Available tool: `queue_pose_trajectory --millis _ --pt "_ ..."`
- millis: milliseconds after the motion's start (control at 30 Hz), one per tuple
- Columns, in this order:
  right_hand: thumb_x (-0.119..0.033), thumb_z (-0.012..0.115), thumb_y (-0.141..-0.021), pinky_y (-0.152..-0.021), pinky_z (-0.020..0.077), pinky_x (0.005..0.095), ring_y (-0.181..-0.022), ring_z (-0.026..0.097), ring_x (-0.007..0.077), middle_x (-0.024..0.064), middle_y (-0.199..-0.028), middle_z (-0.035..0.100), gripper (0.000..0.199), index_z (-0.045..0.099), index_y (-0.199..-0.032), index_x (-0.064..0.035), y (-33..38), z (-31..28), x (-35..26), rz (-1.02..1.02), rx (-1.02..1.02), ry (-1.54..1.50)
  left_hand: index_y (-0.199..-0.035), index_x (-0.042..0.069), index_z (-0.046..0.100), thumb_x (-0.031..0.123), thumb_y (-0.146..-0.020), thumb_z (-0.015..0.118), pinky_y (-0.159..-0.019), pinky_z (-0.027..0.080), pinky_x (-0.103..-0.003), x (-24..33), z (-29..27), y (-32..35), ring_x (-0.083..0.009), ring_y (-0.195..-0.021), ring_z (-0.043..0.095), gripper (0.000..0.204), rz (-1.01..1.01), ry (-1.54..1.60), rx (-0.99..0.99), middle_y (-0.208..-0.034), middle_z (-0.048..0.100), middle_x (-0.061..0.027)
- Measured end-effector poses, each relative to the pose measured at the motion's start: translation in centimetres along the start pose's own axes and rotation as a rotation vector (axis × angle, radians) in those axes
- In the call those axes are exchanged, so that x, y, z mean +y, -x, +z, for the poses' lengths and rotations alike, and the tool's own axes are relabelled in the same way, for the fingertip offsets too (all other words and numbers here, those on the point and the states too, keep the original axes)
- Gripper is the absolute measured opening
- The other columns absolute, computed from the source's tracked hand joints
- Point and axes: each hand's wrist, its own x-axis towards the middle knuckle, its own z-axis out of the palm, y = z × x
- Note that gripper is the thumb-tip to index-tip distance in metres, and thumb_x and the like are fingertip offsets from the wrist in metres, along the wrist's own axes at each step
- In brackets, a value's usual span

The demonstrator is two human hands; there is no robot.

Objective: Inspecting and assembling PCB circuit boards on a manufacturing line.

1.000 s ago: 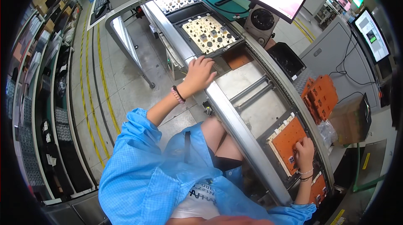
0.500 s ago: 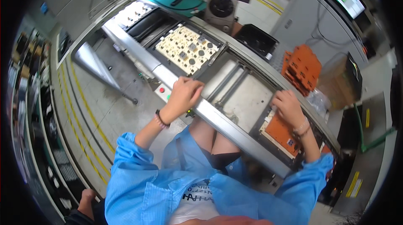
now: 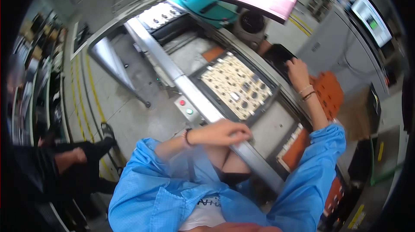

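Cream board in dark frame on conveyor, between near and far edges; long axis parallel to those 2 edges, running upper left to lower right; left hand relaxed, unladen, fingers loosely bent at near edge; right hand at black tray beyond far edge, cannot tell whether grasping
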Motion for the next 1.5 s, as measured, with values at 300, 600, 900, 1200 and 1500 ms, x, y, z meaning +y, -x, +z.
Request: queue_pose_trajectory --millis 300,600,900,1200,1500 --pt "-0.015 0.058 -0.094 -0.079 0.0532 0.0509 -0.094 0.064 0.0484 0.029 -0.099 0.068 0.02 0.061 -0.109 -0.0018 -4.0 7.8 1.3 0.165 -0.457 -0.304 -0.115 0.008 0.065 0.033 -0.103 0.052 -0.084 0.054 -0.042 -1.2 -0.1 0.3 -0.032 -0.085 0.07 0.03 0.204 -0.133 -0.052 -0.082 0.069 -0.0138" --pt "-0.006 0.068 -0.087 -0.073 0.0546 0.0501 -0.087 0.067 0.0424 0.0213 -0.089 0.07 0.008 0.065 -0.092 0.0 -3.9 6.2 -0.1 0.213 -0.266 -0.236 -0.112 0.006 0.064 0.021 -0.106 0.045 -0.073 0.053 -0.033 -5.0 -1.0 -3.0 -0.0181 -0.08 0.07 0.025 0.254 0.028 0.407 -0.083 0.069 -0.0068" --pt "-0.003 0.064 -0.094 -0.066 0.0494 0.0238 -0.073 0.061 0.0085 0.0025 -0.083 0.068 0.008 0.07 -0.097 0.0001 -5.7 -3.2 -9.7 0.137 -0.201 -1.095 -0.129 0.004 0.054 0.017 -0.104 0.054 -0.073 0.053 -0.031 -6.7 -0.5 -3.3 -0.014 -0.081 0.067 0.028 0.281 0.029 0.75 -0.096 0.066 -0.0084" --pt "-0.006 0.07 -0.09 -0.068 0.0551 0.0353 -0.078 0.071 0.0298 0.0144 -0.093 0.071 0.015 0.073 -0.104 -0.0057 -1.2 -12.7 -18.5 -0.191 -0.357 -0.812 -0.117 0.004 0.049 0.029 -0.098 0.067 -0.076 0.052 -0.031 -6.2 -0.2 -2.8 -0.0152 -0.089 0.062 0.036 0.221 0.142 0.862 -0.107 0.056 -0.0102" --pt "0.0 0.062 -0.096 -0.071 0.058 0.0275 -0.082 0.074 0.0178 0.0141 -0.092 0.073 0.017 0.068 -0.111 0.0058 1.3 -12.6 -18.1 -0.043 -0.53 -0.963 -0.106 0.006 0.06 0.026 -0.099 0.066 -0.075 0.054 -0.03 -7.0 0.2 -2.9 -0.0145 -0.085 0.063 0.022 0.416 -0.015 0.897 -0.101 0.057 -0.0068"
